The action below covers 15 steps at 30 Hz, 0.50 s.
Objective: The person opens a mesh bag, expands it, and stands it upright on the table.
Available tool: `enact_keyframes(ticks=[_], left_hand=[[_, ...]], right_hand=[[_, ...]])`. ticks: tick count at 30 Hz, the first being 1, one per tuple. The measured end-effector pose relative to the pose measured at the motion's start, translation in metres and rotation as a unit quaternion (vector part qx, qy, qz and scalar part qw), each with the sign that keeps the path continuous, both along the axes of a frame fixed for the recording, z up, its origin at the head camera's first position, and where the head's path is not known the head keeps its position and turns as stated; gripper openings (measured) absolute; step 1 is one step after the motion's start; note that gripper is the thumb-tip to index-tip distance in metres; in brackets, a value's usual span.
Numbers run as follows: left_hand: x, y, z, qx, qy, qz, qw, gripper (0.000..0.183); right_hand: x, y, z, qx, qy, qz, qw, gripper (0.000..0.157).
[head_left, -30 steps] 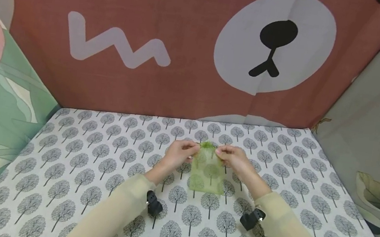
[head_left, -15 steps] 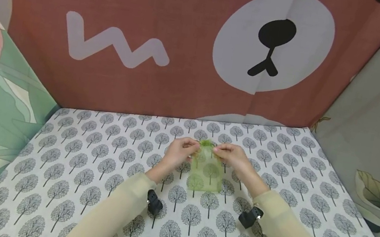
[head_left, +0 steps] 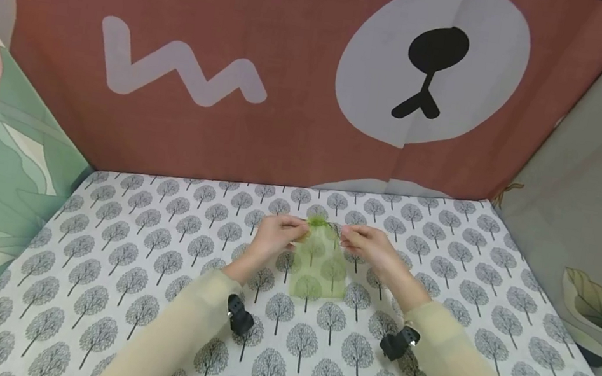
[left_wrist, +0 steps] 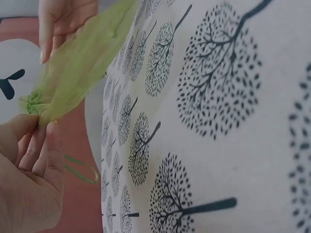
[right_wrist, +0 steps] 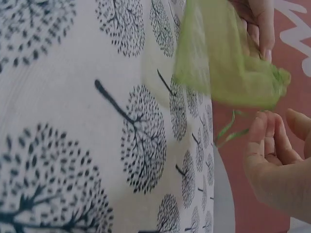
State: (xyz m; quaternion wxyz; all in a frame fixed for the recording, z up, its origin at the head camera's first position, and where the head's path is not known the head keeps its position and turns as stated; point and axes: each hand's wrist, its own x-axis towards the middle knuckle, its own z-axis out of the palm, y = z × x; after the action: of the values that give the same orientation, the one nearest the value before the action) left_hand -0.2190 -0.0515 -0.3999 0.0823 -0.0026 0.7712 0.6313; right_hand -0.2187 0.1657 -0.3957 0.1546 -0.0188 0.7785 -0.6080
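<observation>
A sheer green drawstring pouch (head_left: 319, 264) hangs over the patterned table, its gathered neck (left_wrist: 35, 103) uppermost. My left hand (head_left: 278, 233) pinches the pouch beside the neck between thumb and fingertips. A loop of green ribbon (left_wrist: 82, 171) dangles below that hand in the left wrist view. My right hand (head_left: 368, 244) is just to the right of the neck. In the right wrist view its thumb and bent fingers (right_wrist: 273, 145) are parted, and a green ribbon (right_wrist: 228, 130) trails from the pouch near the fingertips.
The table is covered by a white cloth (head_left: 144, 314) printed with dark trees. A reddish-brown hanging (head_left: 283, 147) with a bear's face stands at the back, and patterned hangings close off both sides. Each wrist wears a small black camera (head_left: 240, 315).
My left hand has moved slightly left with the pouch. The right hand, earlier pinching close at the neck, is now a little apart from it, with a ribbon showing in between.
</observation>
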Motion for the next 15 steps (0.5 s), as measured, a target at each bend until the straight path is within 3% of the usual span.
enact_keyframes(ticks=[8,15], left_hand=[[-0.001,0.006,-0.001,0.004,-0.007,-0.011,0.9999,0.024],[0.002,0.008,0.001,-0.003,0.002,-0.018,0.9998,0.025]], right_hand=[[0.0,-0.011,0.002,0.071,-0.007,-0.012,0.997,0.042],[-0.002,-0.015,0.0,0.078,-0.006,-0.014,0.997,0.038]])
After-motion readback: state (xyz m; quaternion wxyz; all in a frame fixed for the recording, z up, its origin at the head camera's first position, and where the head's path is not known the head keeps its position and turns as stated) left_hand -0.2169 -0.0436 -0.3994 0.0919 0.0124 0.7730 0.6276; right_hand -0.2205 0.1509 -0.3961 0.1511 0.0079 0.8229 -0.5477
